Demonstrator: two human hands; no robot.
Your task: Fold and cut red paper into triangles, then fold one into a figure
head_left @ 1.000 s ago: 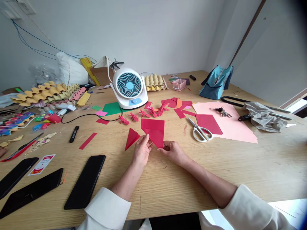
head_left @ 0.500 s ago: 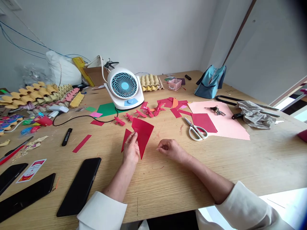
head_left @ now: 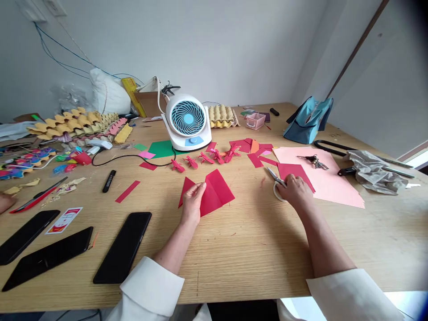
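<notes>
My left hand [head_left: 193, 201] pinches a creased sheet of red paper [head_left: 217, 192] above the middle of the table; part of the paper shows on either side of the fingers. Over on the right, my right hand [head_left: 297, 191] has its fingers curled at the handles of the white scissors [head_left: 279, 192], which lie with their blades pointing up and left. One handle is hidden under that hand. A flat red sheet [head_left: 294, 171] lies just behind it, partly on pink paper [head_left: 337, 187]. Several small folded red paper figures [head_left: 205, 158] stand in a row behind the held paper.
A white fan [head_left: 189, 122] stands at the back, beside egg trays [head_left: 222, 117]. Phones [head_left: 123, 247] and a marker [head_left: 109, 181] lie at left. Keys [head_left: 314, 162], crumpled paper [head_left: 374, 171] and a blue bag [head_left: 307, 120] are at right. Another person's hand [head_left: 6, 202] shows at the left edge.
My right hand has moved right, onto the scissors. The red paper in my left hand has opened out wider. The view has shifted, and another person's hand now shows at the left edge.
</notes>
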